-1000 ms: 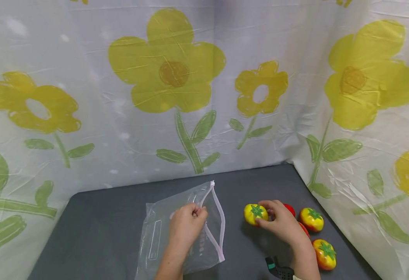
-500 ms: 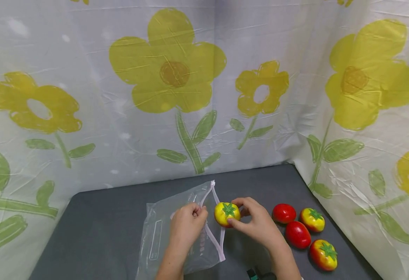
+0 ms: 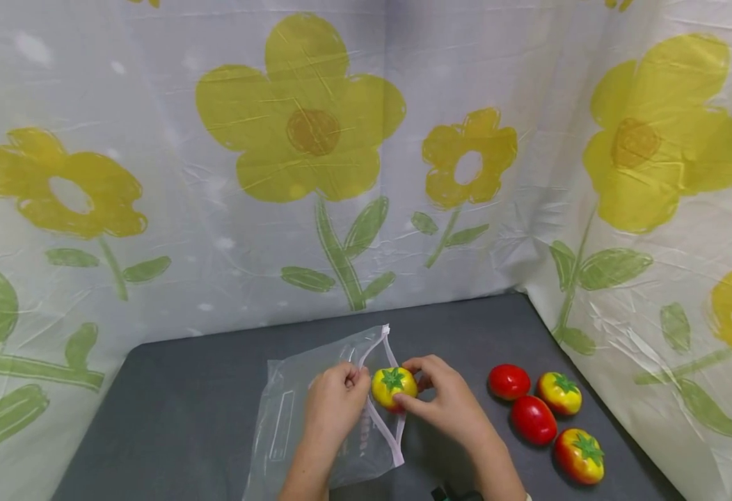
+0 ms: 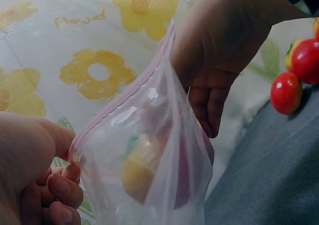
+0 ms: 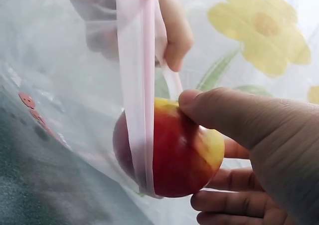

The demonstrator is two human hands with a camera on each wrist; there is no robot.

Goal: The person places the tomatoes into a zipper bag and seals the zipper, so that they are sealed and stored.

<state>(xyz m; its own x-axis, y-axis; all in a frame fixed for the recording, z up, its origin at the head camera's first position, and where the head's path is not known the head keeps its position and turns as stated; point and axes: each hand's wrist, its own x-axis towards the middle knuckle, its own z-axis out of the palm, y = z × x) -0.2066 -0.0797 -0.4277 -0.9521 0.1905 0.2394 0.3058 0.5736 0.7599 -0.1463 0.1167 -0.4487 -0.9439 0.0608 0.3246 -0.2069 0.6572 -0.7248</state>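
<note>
My left hand pinches the upper edge of a clear zip bag whose mouth, rimmed by a pink-white zip strip, gapes to the right. In my right hand is a yellow and red toy tomato with a green leaf top. Thumb and fingers grip it from the right side. The right wrist view shows the tomato partly behind the zip strip, right at the bag's mouth. Through the film in the left wrist view the tomato looks blurred.
To the right on the dark table lie two red toy fruits, one farther back and one nearer. Beside them are two yellow-red tomatoes, a rear one and a front one. A flowered curtain encloses the back and sides.
My right hand has carried the tomato leftward from near the other fruits to the bag's mouth. The left hand has kept its pinch on the bag, which has shifted slightly.
</note>
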